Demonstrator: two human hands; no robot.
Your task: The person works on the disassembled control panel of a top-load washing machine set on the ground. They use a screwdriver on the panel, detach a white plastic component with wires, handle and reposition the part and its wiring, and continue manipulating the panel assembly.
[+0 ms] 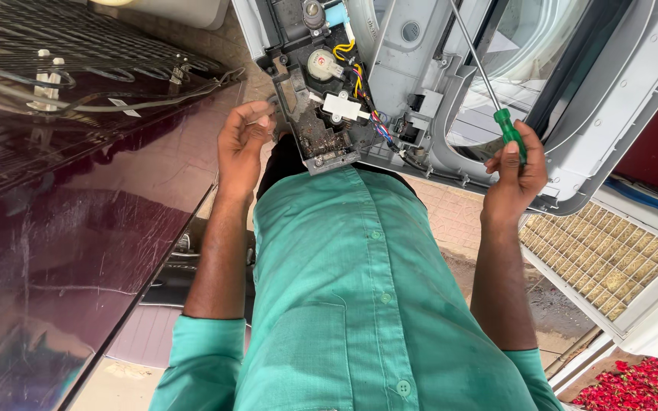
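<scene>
My right hand (513,176) grips a screwdriver with a green handle (509,131); its long metal shaft slants up to the left over a grey washing machine top panel (618,99). My left hand (242,143) rests with curled fingers against the left edge of a dirty, opened control unit (320,114), which shows a white connector, a round part and coloured wires. That unit hangs at the near edge of the panel, just above my green shirt. The panel's clear lid lies behind the shaft.
A dark maroon refrigerator side (78,228) with black condenser coils (62,53) fills the left. At the right lies a white-framed grille with a yellowish mesh (611,259). Red flower petals (634,384) lie at the bottom right. Paved floor shows below.
</scene>
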